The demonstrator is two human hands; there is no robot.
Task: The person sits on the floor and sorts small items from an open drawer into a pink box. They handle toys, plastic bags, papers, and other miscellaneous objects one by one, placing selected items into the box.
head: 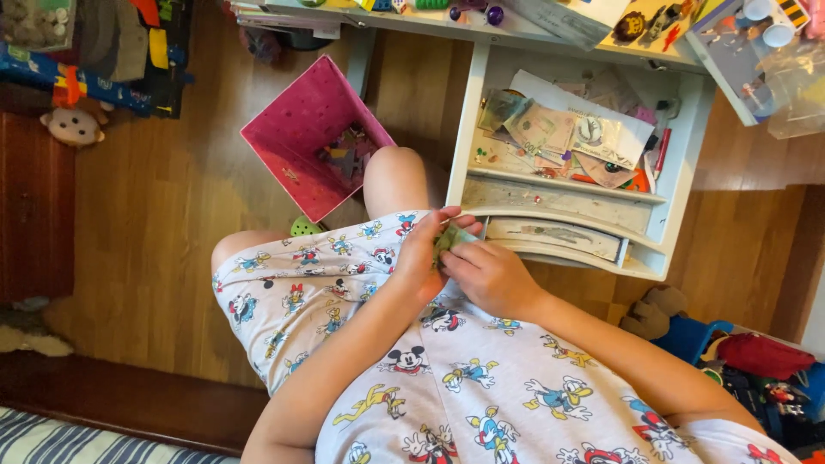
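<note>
Over my lap, both my hands meet on a small pale-green object (450,237). My left hand (424,253) curls around it from the left with the thumb on top. My right hand (488,275) pinches it from the right, fingers bent. Most of the green thing is hidden between the fingers, so its shape is unclear. I sit in cartoon-print pyjamas (361,292), with one bare knee (394,176) raised toward the desk.
An open white desk drawer (563,202) full of papers, cards and small items lies just beyond my hands. A pink box (301,129) with small toys stands on the wooden floor at left. Soft toys (73,125) and a blue bin (692,335) sit at the sides.
</note>
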